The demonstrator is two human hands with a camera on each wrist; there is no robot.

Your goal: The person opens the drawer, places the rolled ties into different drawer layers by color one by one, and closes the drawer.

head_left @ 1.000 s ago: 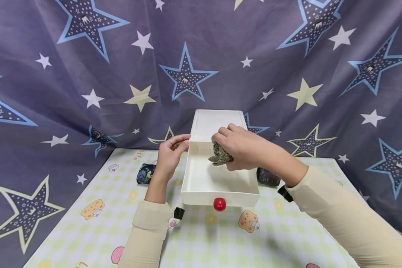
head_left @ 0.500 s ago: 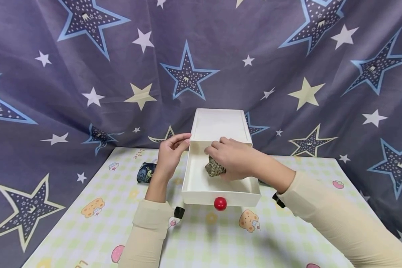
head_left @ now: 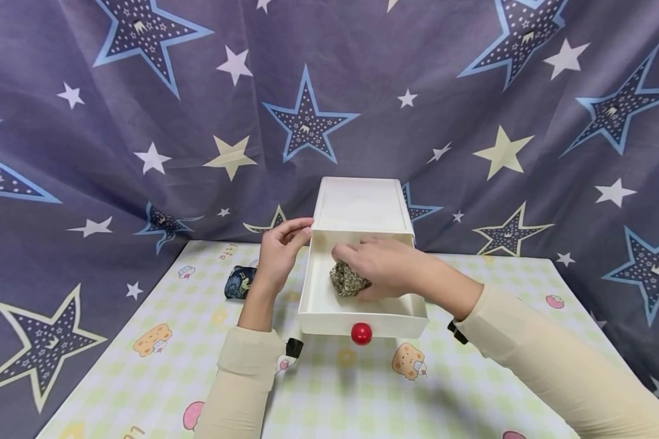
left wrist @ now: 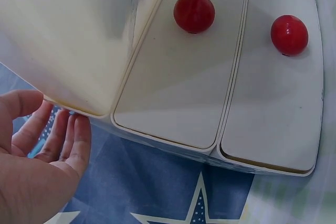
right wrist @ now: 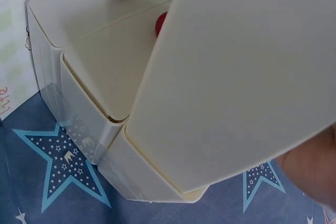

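Note:
A white drawer unit (head_left: 362, 204) stands at the back of the table with its top drawer (head_left: 329, 324) pulled out; the drawer has a red knob (head_left: 361, 333). My right hand (head_left: 387, 268) reaches inside that drawer and grips a crumpled, speckled cloth (head_left: 347, 279) low over its floor. In the right wrist view, the drawer wall hides the cloth and most of the hand. My left hand (head_left: 279, 253) is at the unit's left front corner. Its extended fingers (left wrist: 79, 140) touch the edge beside the open drawer, as the left wrist view shows.
Two lower drawers, closed, each carry a red knob (left wrist: 194, 13). A dark patterned cloth roll (head_left: 240, 282) lies left of the left forearm. The table has a checked cloth (head_left: 198, 366), and a starry curtain (head_left: 225, 122) hangs right behind the unit.
My right hand has lowered the speckled cloth deeper into the drawer and slightly to the left. The dark bundle right of the drawer is now hidden by the right arm. My left hand stays put.

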